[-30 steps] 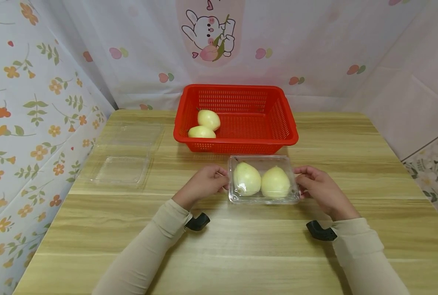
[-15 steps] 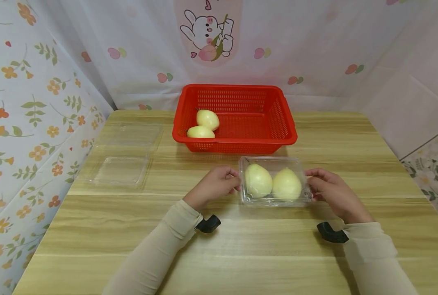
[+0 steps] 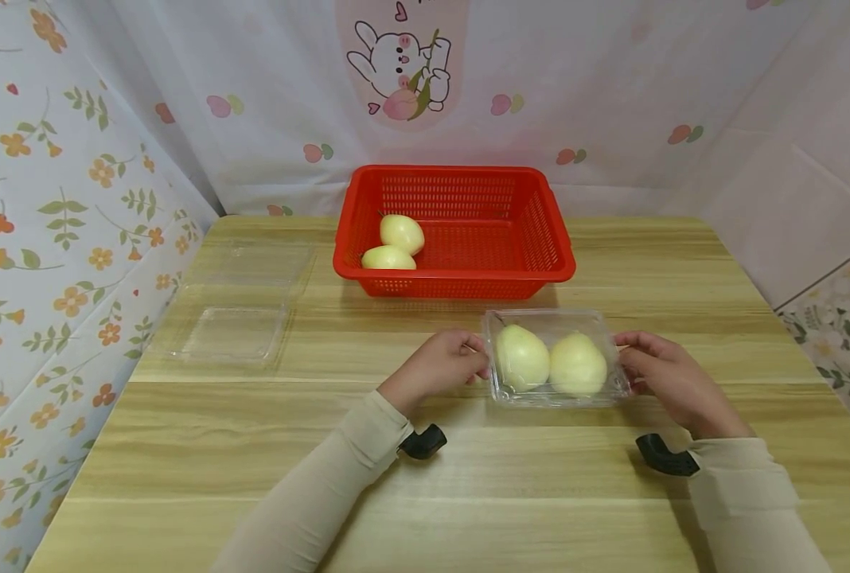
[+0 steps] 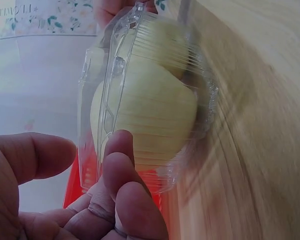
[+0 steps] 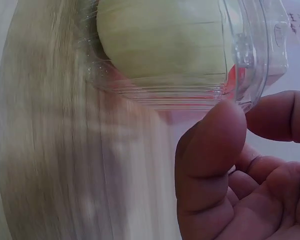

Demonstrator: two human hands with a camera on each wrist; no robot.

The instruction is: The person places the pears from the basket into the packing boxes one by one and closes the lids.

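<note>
While the clear clamshell box (image 3: 555, 360) sits on the wooden table (image 3: 253, 446) at my 1 o'clock, my left hand (image 3: 445, 368) pinches its 9 o'clock end and my right hand (image 3: 664, 378) its 3 o'clock end — two pears (image 3: 550, 362) sealed inside (red basket (image 3: 454, 231) at 12 o'clock).
</note>
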